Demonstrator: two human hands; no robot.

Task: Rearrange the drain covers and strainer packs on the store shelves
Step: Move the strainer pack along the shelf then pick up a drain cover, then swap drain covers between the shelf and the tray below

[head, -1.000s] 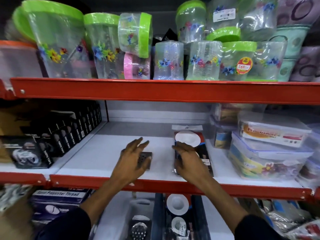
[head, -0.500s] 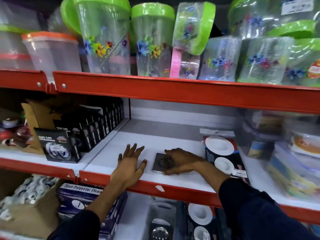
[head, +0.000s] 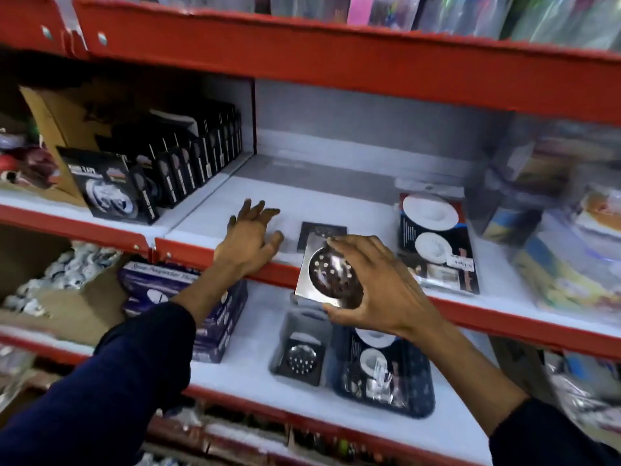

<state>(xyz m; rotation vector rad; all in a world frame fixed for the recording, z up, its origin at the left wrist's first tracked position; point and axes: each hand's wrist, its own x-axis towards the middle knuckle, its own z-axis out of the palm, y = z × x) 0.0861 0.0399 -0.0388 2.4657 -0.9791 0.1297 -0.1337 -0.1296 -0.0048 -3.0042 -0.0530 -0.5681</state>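
My right hand [head: 376,284] grips a square steel drain cover [head: 327,274] with a round perforated centre, held tilted in front of the red lip of the middle shelf [head: 201,250]. Just behind it a second drain cover [head: 317,228] lies flat on that shelf, partly hidden. My left hand [head: 250,238] rests palm down on the shelf's front edge, fingers spread, holding nothing. A strainer pack [head: 433,240] with white round strainers lies flat to the right. On the lower shelf sit another drain cover [head: 300,359] and another strainer pack [head: 383,371].
Black boxes of tape [head: 181,163] stand in a row on the left of the middle shelf, beside a cardboard box [head: 57,119]. Clear plastic containers [head: 568,230] fill its right end. A purple thread box [head: 161,274] lies on the lower shelf at left.
My right hand has lifted a drain cover off the middle shelf and drawn it towards me, in front of the shelf lip. The view has tilted down. My left hand has stayed on the shelf edge.
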